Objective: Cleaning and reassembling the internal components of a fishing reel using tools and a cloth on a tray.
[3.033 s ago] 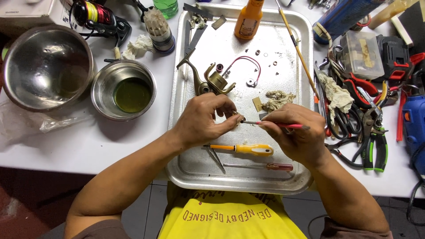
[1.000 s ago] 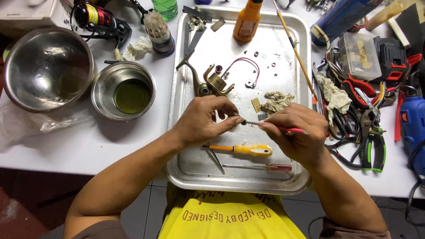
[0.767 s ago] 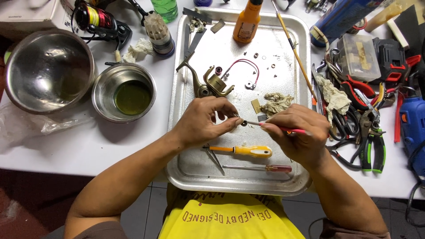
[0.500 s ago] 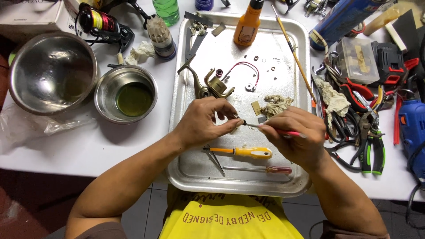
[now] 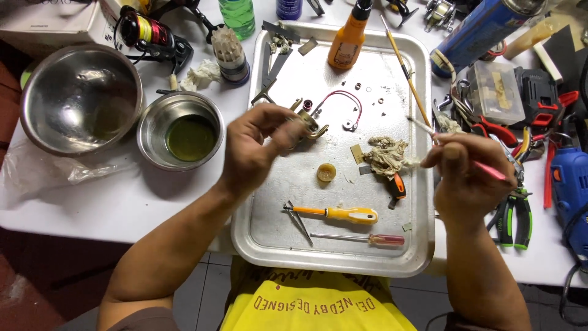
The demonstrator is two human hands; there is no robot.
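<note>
- Presently, left hand [image 5: 257,144] fingers pinch a small brass reel part [image 5: 309,121]: rigid, light, likely greasy; best gripped by its edges.
- Right hand [image 5: 468,168] fingers close narrowly around a thin pink-handled brush [image 5: 484,168], beside the rag wad [image 5: 386,156].

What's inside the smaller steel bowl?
The smaller steel bowl holds a shallow pool of yellow-green liquid. Whether anything sits beneath the liquid cannot be seen.

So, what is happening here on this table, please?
A person works over a dented metal tray. The left hand grips a brass-coloured metal reel part above the tray. The right hand holds a thin pink-handled brush. A yellow-handled screwdriver lies on the tray.
</note>
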